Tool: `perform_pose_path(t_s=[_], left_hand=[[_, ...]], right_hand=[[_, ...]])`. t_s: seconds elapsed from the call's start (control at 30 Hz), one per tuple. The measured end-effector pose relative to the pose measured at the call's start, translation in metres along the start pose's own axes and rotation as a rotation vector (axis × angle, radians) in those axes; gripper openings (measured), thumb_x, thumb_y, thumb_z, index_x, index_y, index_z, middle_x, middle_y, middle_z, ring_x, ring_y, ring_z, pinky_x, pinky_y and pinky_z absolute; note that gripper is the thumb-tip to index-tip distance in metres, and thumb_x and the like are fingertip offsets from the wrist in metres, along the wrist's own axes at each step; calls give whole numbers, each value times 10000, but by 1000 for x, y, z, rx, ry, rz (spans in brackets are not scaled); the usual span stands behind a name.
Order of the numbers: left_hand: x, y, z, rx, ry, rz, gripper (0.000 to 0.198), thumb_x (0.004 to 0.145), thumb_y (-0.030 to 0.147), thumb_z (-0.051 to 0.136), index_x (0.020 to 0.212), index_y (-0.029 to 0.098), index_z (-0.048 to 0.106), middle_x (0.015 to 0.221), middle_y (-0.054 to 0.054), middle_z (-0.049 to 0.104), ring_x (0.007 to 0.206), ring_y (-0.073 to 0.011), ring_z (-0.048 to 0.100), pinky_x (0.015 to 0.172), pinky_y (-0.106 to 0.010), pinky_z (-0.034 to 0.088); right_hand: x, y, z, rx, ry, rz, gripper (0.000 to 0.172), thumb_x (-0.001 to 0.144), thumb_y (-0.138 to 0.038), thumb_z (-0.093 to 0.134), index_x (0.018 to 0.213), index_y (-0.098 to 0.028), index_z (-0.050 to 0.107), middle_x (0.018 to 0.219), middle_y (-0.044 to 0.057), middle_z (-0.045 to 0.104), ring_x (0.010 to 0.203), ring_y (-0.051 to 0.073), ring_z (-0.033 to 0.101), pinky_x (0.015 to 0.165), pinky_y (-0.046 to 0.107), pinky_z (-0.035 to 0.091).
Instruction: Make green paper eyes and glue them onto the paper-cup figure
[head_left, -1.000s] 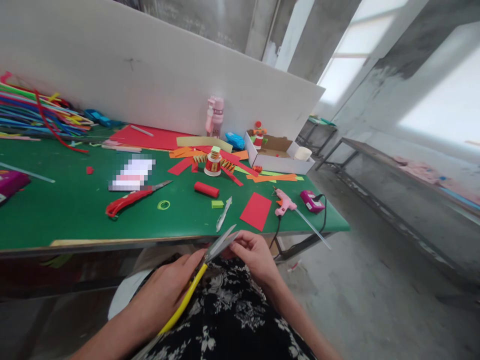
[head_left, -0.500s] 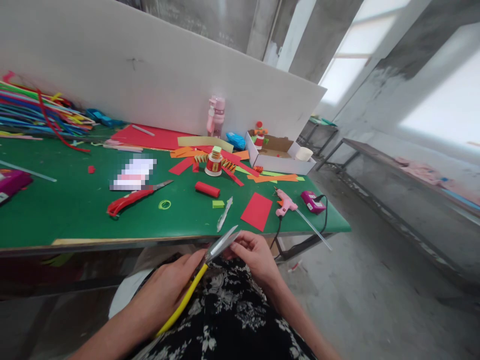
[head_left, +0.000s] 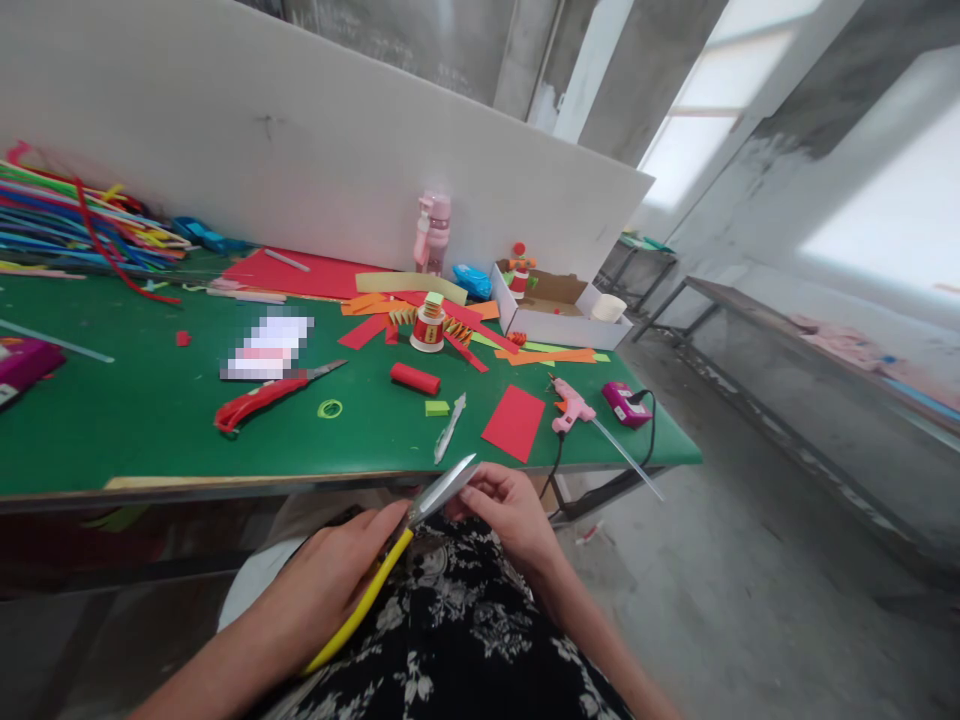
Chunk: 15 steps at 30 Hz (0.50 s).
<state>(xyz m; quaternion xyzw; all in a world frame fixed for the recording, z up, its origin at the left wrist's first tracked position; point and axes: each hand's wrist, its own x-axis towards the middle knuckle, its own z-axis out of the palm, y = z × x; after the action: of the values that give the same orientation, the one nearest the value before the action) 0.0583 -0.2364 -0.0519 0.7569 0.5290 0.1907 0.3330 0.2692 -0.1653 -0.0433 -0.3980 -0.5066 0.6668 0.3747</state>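
Observation:
My left hand is closed round the yellow handle of a pair of scissors, held over my lap below the table's front edge. The steel blades point up and to the right and look nearly closed. My right hand is pinched at the blade tips; what it holds is too small to make out. On the green table just beyond lie a red paper rectangle, a red paper roll and a small green piece.
A pink glue gun with its cord lies near the table's right corner. Red-handled scissors, a white box, a pink bottle, a small decorated cup and a pile of coloured pipe cleaners are also on the table. A white board stands behind.
The scissor blades have closed a little. Both hands have stayed in place over my lap.

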Motion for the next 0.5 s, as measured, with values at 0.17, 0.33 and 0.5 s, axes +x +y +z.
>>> perform_pose_path(t_s=[0.17,0.33,0.5], left_hand=[[0,-3,0,17,2,10,443,945,339,363,1373,295,465,1134,-67,715,1014,-242,694,911,-347,530],[-3,-7,1,44,9,27,465,935,355,383,1388,293,472,1092,-74,733,960,-250,711,845,-335,548],[-9,-9,-8,35,80,25,438,922,362,408,1331,304,555,1090,-57,753,978,-243,722,823,-298,561]], right_hand=[[2,1,-2,-8,-13,1,336,680,-479,816,781,-177,709,630,-2,689,561,128,615,640,276,534],[1,3,-3,-26,-49,12,361,678,-490,820,779,-173,682,629,-10,679,585,127,625,654,272,530],[5,-1,-12,-68,-70,64,368,686,-483,811,803,-190,621,670,-5,696,622,144,656,664,289,537]])
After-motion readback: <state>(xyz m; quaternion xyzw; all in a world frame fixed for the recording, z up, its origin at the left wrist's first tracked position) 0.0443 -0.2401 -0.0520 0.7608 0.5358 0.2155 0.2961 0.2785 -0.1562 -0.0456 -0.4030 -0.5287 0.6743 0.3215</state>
